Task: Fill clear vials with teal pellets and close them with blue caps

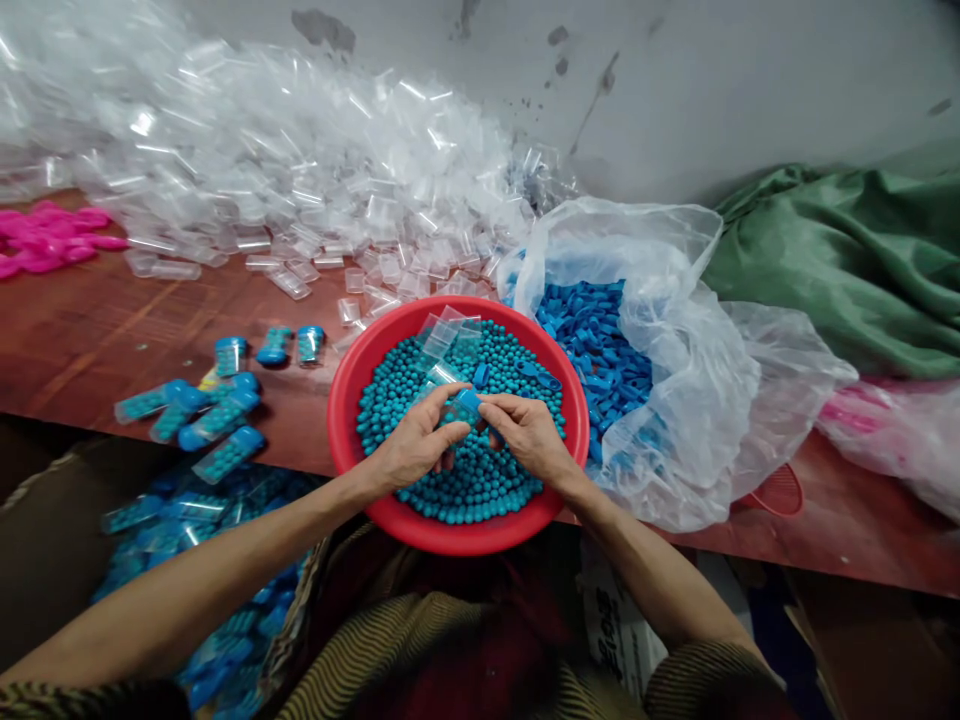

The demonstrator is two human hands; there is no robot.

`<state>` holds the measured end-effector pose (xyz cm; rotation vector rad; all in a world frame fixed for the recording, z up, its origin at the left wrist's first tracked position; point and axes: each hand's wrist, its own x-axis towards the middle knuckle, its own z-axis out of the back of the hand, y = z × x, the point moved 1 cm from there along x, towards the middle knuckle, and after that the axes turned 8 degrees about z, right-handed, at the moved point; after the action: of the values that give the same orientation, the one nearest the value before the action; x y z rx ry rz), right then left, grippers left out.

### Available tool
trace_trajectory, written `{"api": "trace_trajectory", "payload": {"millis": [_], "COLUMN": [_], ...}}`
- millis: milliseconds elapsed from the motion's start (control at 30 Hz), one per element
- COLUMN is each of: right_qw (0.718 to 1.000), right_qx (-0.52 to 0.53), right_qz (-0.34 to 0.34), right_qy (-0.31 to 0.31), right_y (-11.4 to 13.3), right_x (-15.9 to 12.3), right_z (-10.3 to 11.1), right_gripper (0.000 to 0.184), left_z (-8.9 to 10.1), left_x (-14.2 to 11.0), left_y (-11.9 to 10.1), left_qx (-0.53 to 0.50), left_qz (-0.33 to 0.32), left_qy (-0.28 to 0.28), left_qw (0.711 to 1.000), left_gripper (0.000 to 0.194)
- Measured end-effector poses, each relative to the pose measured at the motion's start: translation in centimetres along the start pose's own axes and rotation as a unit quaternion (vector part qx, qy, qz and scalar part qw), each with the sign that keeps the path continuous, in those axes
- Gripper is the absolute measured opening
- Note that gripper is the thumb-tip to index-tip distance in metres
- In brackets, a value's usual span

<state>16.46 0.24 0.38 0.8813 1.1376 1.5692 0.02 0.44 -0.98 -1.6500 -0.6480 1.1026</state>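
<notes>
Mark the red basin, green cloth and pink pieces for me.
Red basin (pixel 465 540): head view, on its near rim.
Green cloth (pixel 847 260): head view, middle of its folds.
Pink pieces (pixel 49 238): head view, middle of the pile.

capped tube (pixel 466 401) partly hidden, pink pieces (pixel 52 238) cut off at left, green cloth (pixel 840 260) at right

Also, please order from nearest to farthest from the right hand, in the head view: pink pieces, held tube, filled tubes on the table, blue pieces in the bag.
1. Held tube: touching the right hand.
2. Blue pieces: to its right, inside the bag.
3. Filled tubes: left, beyond the red basin.
4. Pink pieces: far left.
</notes>
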Motion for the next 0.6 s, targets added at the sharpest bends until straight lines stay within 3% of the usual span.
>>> {"api": "trace_trajectory", "payload": {"millis": [100,300,500,600], "right_qw": [0.997,0.983,0.982,0.986], "right_qx": [-0.052,-0.114,-0.103,-0.056], "right_qz": [0.048,0.124,0.122,0.106], "right_qy": [0.003,0.07,0.104,0.114], "right_y": [0.3,0.2,-0.2,0.0], "right_x": [-0.2,-0.5,0.0,0.2], "right_z": [0.1,0.2,0.3,1.4], "right_gripper": [0.029,0.03,0.027,0.027], "left_z": [0.0,-0.2,0.0,0.1], "left_x": [-0.2,-0.4,-0.3,-0.2], "left_y": [-0.3,-0.5,-0.5,-0.6], "left_qx": [-0.004,-0.017,0.001,0.017], "left_qz": [-0.006,0.01,0.017,0.011], "left_qy": [-0.005,-0.032,-0.053,-0.02], "left_qw": [1.0,0.999,0.998,1.0], "left_gripper": [0.057,0.037,0.031,0.034]}}
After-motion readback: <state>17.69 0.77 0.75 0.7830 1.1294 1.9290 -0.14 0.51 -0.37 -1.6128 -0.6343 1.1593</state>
